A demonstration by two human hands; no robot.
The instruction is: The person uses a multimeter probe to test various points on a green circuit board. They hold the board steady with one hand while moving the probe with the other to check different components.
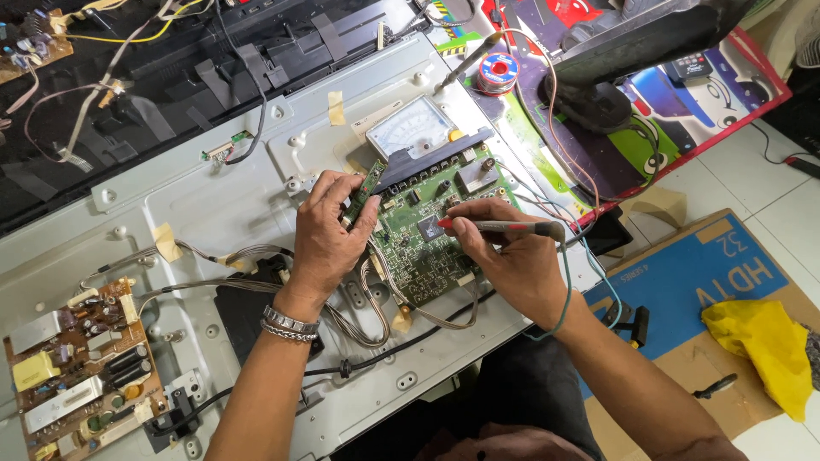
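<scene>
the right hand (512,260) is gripping a slim grey test probe (504,227) with a red tip, fingers closed around its shaft, its long axis lying nearly level and the tip pointing left onto the green circuit board (423,248). the left hand (329,239) is pinching the board's left edge between curled fingers. the board is lying on the grey metal panel (213,201), just below the analogue meter (410,128).

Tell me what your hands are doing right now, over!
Left hand gripping green circuit board edge. Right hand pressing red probe tip onto board. Analog meter behind; ribbon cables trail below.
</scene>
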